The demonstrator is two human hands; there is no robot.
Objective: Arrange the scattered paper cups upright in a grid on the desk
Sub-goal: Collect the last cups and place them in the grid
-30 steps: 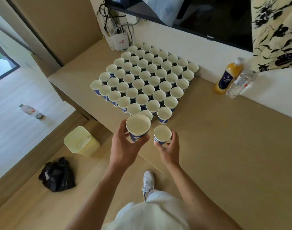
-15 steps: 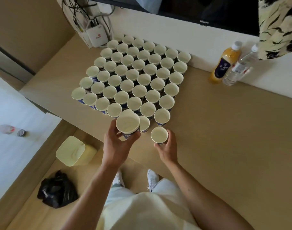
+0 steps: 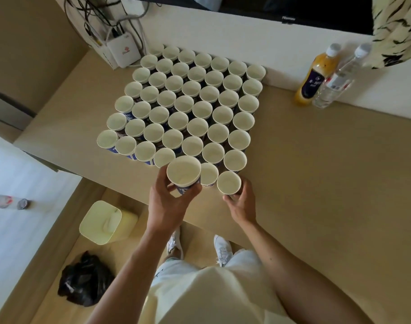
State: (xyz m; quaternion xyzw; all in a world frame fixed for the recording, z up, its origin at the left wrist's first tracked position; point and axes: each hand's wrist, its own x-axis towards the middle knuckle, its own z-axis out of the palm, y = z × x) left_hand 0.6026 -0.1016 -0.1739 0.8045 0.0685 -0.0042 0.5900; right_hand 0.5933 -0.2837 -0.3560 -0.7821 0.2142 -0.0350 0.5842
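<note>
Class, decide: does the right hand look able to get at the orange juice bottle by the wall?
Probably yes, once freed: the right hand grips a paper cup, but only bare desk lies between it and the juice bottle.

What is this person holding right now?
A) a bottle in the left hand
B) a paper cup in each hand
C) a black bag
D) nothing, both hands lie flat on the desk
B: the left hand grips a raised paper cup, and the right hand holds a second cup.
</note>
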